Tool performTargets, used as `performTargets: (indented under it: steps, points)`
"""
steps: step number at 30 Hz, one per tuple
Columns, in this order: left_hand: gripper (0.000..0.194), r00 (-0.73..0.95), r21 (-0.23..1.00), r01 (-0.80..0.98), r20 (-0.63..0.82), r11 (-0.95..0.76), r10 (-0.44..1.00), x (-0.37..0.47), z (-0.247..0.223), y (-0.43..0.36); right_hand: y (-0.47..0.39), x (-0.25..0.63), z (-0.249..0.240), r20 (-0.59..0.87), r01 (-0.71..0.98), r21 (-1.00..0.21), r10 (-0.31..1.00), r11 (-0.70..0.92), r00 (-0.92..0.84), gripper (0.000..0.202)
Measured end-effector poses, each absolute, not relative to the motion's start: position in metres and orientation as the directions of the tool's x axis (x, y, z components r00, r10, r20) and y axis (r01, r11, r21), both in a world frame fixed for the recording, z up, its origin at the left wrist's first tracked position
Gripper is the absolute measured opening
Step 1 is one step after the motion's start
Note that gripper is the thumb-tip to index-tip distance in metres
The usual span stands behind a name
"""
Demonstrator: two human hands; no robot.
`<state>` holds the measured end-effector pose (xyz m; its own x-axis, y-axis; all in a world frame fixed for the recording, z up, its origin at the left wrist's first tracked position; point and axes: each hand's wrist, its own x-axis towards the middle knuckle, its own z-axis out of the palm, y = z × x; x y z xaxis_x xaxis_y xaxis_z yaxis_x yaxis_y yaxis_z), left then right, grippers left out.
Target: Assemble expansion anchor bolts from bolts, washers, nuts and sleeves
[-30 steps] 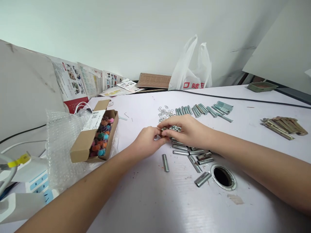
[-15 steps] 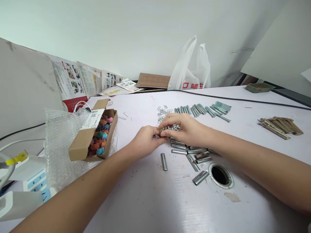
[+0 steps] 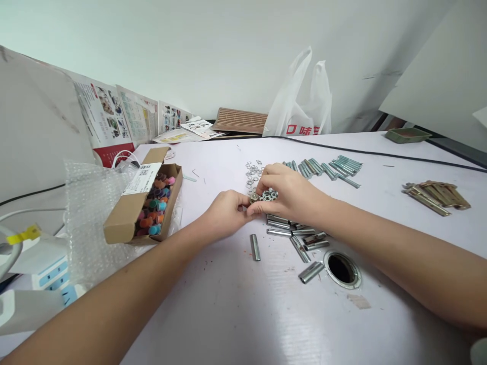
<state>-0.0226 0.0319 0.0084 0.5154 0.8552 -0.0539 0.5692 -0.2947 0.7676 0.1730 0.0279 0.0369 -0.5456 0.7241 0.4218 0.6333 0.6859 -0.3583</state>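
My left hand is closed in a pinch, with its fingertips at a small round metal piece that looks like a nut or washer on the end of a bolt; the rest is hidden. My right hand curls in from the other side, thumb and fingertips closed round the same piece. Loose nuts lie under the right palm. Thin ring washers are spread just beyond the fingers. Silver metal sleeves lie in front of the right hand, and one single sleeve lies nearer me.
Zinc-coloured bolts lie in rows behind my right hand. Brass-coloured anchor bolts are piled at right. A round hole opens in the table. An open carton of coloured caps, bubble wrap and a plastic bag stand around.
Both hands stay together at nearly the same spot. The right fingers have lifted and shifted slightly, so the round metal piece and the nuts show more. The view has tilted a little.
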Motion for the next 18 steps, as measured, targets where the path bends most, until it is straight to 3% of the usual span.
performTargets:
  steps: [3, 6, 8, 10, 13, 14, 16, 18]
  points:
    - [0.029, 0.521, 0.781, 0.552, -0.048, -0.293, 0.852, -0.023, 0.010, 0.031, 0.026, 0.177, 0.038, 0.442, 0.600, -0.315, 0.673, 0.735, -0.593, 0.063]
    - [0.027, 0.520, 0.792, 0.546, -0.064, -0.274, 0.852, -0.023, 0.012, 0.030, 0.024, 0.184, 0.041, 0.475, 0.503, -0.299, 0.584, 0.811, -0.658, 0.038]
    - [0.027, 0.510, 0.793, 0.559, -0.098, -0.242, 0.855, -0.022, 0.013, 0.029, 0.022, 0.187, 0.043, 0.540, 0.441, -0.319, 0.543, 0.839, -0.643, 0.048]
    - [0.026, 0.508, 0.801, 0.554, -0.109, -0.227, 0.855, -0.022, 0.013, 0.029, 0.021, 0.187, 0.043, 0.579, 0.427, -0.386, 0.576, 0.817, -0.578, 0.047]
    - [0.028, 0.518, 0.803, 0.540, -0.080, -0.253, 0.852, -0.022, 0.012, 0.029, 0.018, 0.184, 0.040, 0.517, 0.454, -0.478, 0.658, 0.752, -0.547, 0.014]
    - [0.028, 0.523, 0.797, 0.542, -0.071, -0.267, 0.850, -0.022, 0.012, 0.030, 0.018, 0.183, 0.040, 0.490, 0.449, -0.492, 0.663, 0.746, -0.566, 0.020]
    - [0.027, 0.535, 0.793, 0.537, -0.056, -0.289, 0.843, -0.022, 0.011, 0.030, 0.017, 0.182, 0.039, 0.471, 0.425, -0.514, 0.660, 0.745, -0.586, 0.013]
    - [0.024, 0.548, 0.801, 0.518, -0.042, -0.300, 0.835, -0.022, 0.010, 0.030, 0.016, 0.184, 0.039, 0.481, 0.428, -0.549, 0.691, 0.717, -0.540, 0.033]
